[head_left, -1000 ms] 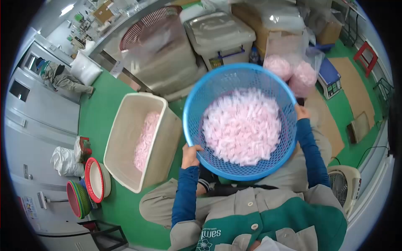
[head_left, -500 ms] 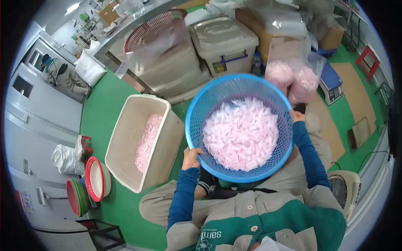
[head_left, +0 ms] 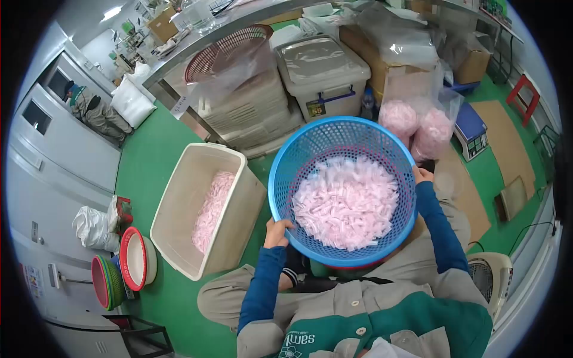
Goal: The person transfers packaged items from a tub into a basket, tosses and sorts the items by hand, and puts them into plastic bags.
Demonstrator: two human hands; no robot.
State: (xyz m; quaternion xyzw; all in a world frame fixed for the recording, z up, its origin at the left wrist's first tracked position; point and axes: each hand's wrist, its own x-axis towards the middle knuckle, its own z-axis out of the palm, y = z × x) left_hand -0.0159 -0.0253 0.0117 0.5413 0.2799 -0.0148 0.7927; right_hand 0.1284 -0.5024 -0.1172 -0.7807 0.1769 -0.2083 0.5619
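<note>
A round blue plastic basket (head_left: 282,237) with mesh walls is held over my lap, loaded with many small pale pink pieces (head_left: 346,203). My left hand (head_left: 277,232) grips its rim at the lower left. On the right side, my right hand (head_left: 423,174) is closed around the rim. Left of the basket, a cream rectangular tub (head_left: 173,232) stands on the floor, with more of the pink pieces (head_left: 213,209) along its bottom. A red rim shows just beneath the blue basket.
Clear bags of pink pieces (head_left: 399,119) stand beyond the basket, near a blue-topped scale (head_left: 471,131). A lidded storage box (head_left: 325,77) and stacked trays (head_left: 245,113) line the back. Coloured basins (head_left: 132,262) lie at left. Another person (head_left: 95,110) bends near the door.
The basket, held in both hands, has shifted slightly down in view, and the pink pieces inside have moved. The camera view has also shifted a little.
</note>
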